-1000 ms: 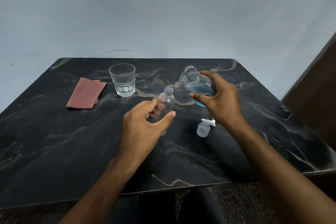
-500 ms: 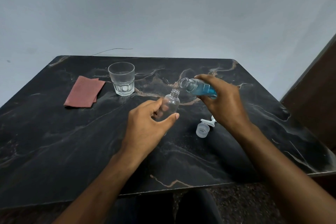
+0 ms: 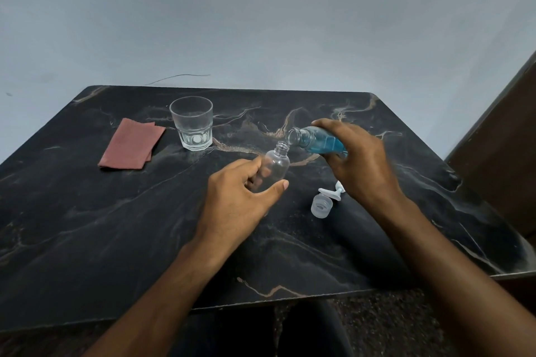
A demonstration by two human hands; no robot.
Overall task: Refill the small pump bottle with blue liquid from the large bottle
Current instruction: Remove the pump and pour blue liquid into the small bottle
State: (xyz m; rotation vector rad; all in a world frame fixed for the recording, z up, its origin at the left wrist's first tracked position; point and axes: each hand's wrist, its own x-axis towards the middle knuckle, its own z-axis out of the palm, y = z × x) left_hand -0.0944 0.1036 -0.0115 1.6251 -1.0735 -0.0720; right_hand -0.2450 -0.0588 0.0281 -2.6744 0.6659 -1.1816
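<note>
I am working over the black marble table (image 3: 87,226). My right hand (image 3: 362,162) is gripping one large bottle (image 3: 316,140), tipping it leftward above one small bottle (image 3: 275,166) my left hand (image 3: 240,200) is clasping. One glass (image 3: 192,123), one red cloth (image 3: 132,143), one pump cap (image 3: 326,201).

The light is soft and a bit dim, with no strong bright spot. The wall (image 3: 261,14) looks gray-blue and gets darker near the corners. My black table (image 3: 87,226) shines only a little, so its pale lines show well. Under my left hand (image 3: 240,200) and my right hand (image 3: 362,162) the shadows are faint and fuzzy. The glass (image 3: 192,123) has small pale glints. The table edges bend, because the camera sees very wide. My arms near the bottom look big, stretched and a little blurry.
</note>
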